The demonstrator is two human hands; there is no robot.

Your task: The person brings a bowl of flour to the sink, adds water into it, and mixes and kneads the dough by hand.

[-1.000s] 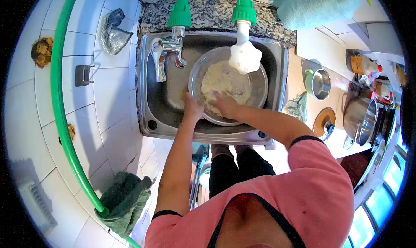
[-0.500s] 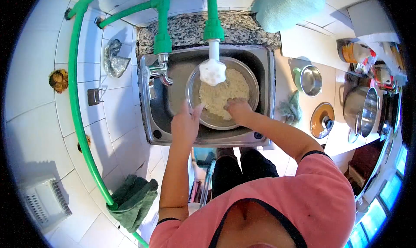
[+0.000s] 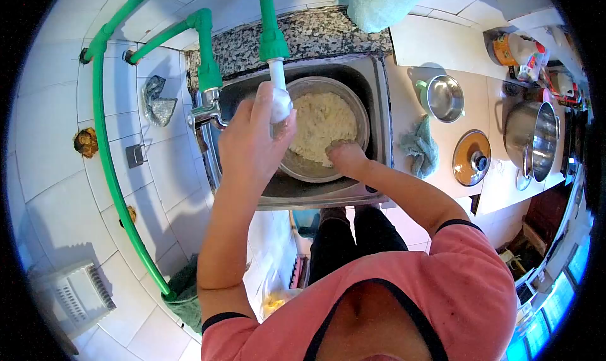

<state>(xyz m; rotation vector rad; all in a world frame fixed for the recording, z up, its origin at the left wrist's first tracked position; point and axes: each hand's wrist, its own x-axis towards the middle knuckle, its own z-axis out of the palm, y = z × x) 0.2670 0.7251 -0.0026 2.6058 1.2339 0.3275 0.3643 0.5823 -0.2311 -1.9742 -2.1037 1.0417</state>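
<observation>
My left hand [image 3: 249,137] is raised at the white tap [image 3: 281,105], with the thumb and fingers closed about its scalloped head; the fingers hide part of the tap. A wide metal bowl [image 3: 361,102] sits in the steel sink. Inside it lies a pale, wet-looking lumpy food [image 3: 322,122], which could be rice or dough. My right hand [image 3: 346,157] is in the bowl near its right side, fingers curled into the food and their tips hidden. Beside my left hand is a metal faucet [image 3: 209,112] on a green pipe.
Right of the sink are a green cloth [image 3: 421,147], a small pot [image 3: 444,98], a glass lid [image 3: 472,158] and a large steel pot [image 3: 533,140]. Green pipes [image 3: 108,171] run along the tiled wall at left. A pale green towel [image 3: 385,2] hangs at the back.
My left hand has risen from the bowl's near left rim to the white tap. My right hand stays in the food in the bowl. The view has shifted slightly.
</observation>
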